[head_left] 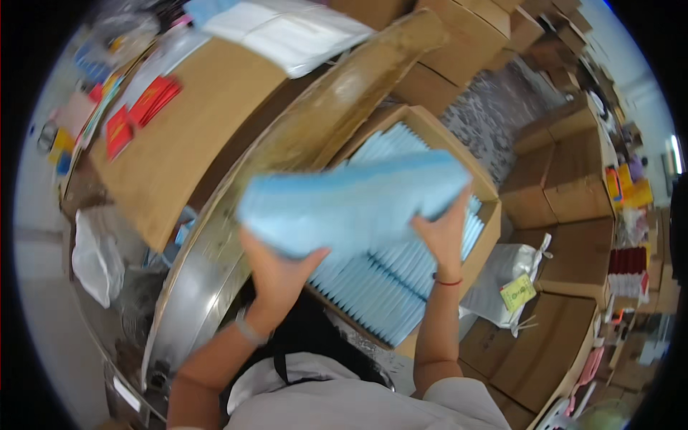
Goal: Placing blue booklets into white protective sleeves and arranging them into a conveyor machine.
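Between my two hands is a stack of light blue folded pads (pixel 351 201), blurred by motion and held level above an open carton. My left hand (pixel 276 269) grips its left end, thumb on the near side. At the right end my right hand (pixel 446 226) is closed round it, thumb toward the middle. Beneath the stack, the open cardboard box (pixel 491 240) holds tight rows of similar light blue pads (pixel 373 294) standing on edge. The stack hides part of the box's contents.
A long metal chute (pixel 215 265) curves along the box's left side. Beyond it, a brown tabletop (pixel 208 107) bears red packets (pixel 154 100) and white plastic bags (pixel 287 32). On the right are a white sack (pixel 502 276) and stacked cartons (pixel 573 179).
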A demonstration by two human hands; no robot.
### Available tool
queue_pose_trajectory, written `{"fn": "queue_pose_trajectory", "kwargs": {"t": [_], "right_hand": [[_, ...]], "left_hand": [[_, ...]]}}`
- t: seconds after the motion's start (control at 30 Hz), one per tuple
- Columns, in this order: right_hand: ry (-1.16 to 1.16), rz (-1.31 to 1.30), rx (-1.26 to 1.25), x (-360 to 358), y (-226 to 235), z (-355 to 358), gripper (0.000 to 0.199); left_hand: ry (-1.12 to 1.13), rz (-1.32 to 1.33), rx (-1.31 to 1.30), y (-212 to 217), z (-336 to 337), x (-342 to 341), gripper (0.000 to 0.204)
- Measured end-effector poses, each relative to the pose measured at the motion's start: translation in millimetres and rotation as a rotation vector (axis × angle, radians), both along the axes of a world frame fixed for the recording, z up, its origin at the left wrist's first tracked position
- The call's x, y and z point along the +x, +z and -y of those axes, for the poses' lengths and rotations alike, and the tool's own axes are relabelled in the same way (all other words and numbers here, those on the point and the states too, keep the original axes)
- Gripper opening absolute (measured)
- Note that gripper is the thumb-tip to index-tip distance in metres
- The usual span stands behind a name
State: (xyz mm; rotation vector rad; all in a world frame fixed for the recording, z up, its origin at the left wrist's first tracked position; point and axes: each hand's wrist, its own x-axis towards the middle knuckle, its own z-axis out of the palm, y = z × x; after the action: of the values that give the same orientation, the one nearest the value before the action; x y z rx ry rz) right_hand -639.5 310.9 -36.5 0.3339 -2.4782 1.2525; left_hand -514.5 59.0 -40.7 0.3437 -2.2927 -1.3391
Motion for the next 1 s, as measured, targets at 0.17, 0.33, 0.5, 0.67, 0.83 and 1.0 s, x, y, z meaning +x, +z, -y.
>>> {"fn": "queue_pose_trajectory", "kwargs": {"t": [0.17,0.33,0.5,0.67,0.83,1.0], "right_hand": [[-0.617,0.067,-0.046,-62.4,1.0,-85.3,0.109],[-0.87,0.536,0.266,-88.8,-39.3,-91.1,0.108],[-0.798,0.319,0.441,-75.8,-76.2,-109.0,0.104],[-0.914,0.734,0.335,-81.8,-84.0,-85.6,0.091],[-0.808,0.311,0.693,-36.0,-85.1,-75.2,0.082],[-0.86,0.228,0.537,-16.3,-110.4,-66.4,0.083]], "left_hand": [[-0.372,-0.231,-0.239,-4.5,-70.2,-233.4,0.127],[-0.739,0.194,-0.466,-48.8,-96.5,-322.2,0.131],[-0.82,0.321,-0.447,-56.2,-98.5,-323.5,0.125],[-0.73,0.357,-0.706,-85.2,-109.2,-306.9,0.107],[-0.608,-0.019,-0.839,-101.5,-92.8,-287.3,0.09],[-0.482,0.103,-0.756,-64.0,-76.7,-223.3,0.084]]}}
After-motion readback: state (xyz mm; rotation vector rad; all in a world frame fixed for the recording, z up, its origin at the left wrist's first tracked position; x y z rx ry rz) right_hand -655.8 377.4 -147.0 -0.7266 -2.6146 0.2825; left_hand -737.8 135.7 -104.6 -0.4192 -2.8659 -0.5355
